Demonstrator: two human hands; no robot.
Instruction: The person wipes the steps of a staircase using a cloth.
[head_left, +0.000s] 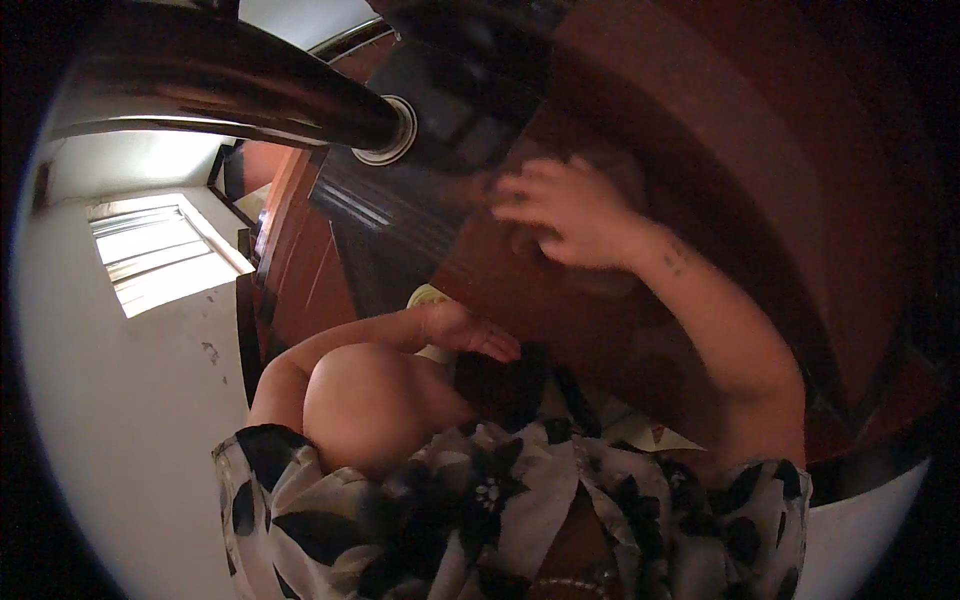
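My right hand (574, 214) reaches over a dark red polished surface (540, 300), fingers spread and blurred. I see nothing held in it, and whether it touches the surface is unclear. Closer to my body, my left hand (472, 330) is turned partly palm up beside my raised knee (367, 397). Its fingers stretch out with nothing visible in them. Partly hidden behind the left wrist is a cream-yellow object (427, 294), too covered to name.
A glossy dark round pillar (247, 82) ends in a pale ring (405, 131) on a black polished slab (450, 127). A bright window (161, 251) is set in the white wall (142, 420) at left. Red step-like bands (750, 97) curve along the right.
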